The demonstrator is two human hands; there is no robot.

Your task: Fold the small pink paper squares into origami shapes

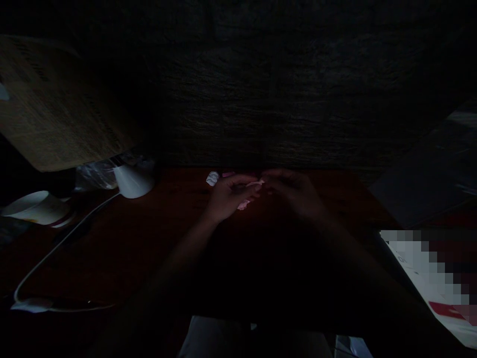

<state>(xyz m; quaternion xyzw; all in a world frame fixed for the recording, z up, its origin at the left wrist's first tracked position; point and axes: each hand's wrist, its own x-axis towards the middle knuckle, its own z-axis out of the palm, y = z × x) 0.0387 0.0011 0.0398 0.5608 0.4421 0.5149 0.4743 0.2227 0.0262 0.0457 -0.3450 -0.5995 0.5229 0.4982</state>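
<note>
The scene is very dark. My left hand (226, 196) is closed, with a thin, pale pinkish piece of crumpled paper (256, 183) pinched between thumb and fingers. From the other side, my right hand (296, 191) meets it with closed fingertips at the piece's right end. Just below my left fingers shows another crumpled pale pink piece (243, 204), partly hidden by the hand. A crumpled white ball (212, 178), paper-like, lies on the table beyond my left hand. Beside it is a small flat pink thing (228, 174), too dim to name.
On the reddish-brown wooden table (167, 214), a white cone-shaped object (133, 181) trails a white cable (70, 237) at left. Near it are a paper cup (35, 208) and a large cardboard piece (63, 104). A textured wall (238, 109) rises behind; a printed white box (417, 278) is at right.
</note>
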